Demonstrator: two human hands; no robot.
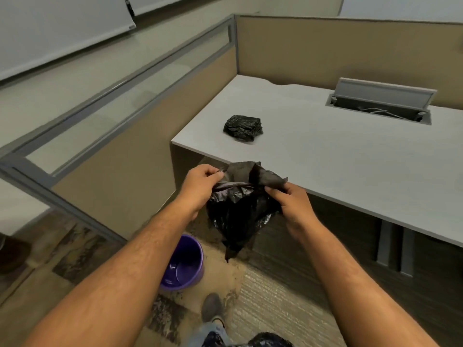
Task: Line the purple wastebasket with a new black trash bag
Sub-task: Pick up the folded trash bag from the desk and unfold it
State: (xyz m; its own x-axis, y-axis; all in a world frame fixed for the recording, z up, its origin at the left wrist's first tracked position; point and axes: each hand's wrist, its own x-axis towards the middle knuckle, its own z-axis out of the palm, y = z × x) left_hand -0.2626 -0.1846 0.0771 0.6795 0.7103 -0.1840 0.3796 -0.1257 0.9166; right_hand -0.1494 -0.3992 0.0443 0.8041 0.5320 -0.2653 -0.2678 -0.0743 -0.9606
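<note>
Head view: both hands' fingers (pixel 218 174) pinch crinkled glossy black bag (pixel 240 211).

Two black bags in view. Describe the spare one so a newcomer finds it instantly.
Start at the white desk. Near its left end lies the spare bag, a crumpled black wad resting alone on the top. The other bag hangs open between both hands, off the desk's front edge.

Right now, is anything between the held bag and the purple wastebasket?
Nothing visible. The black trash bag hangs from both hands above the floor; the purple wastebasket stands open below and left, partly hidden by the left forearm.
</note>
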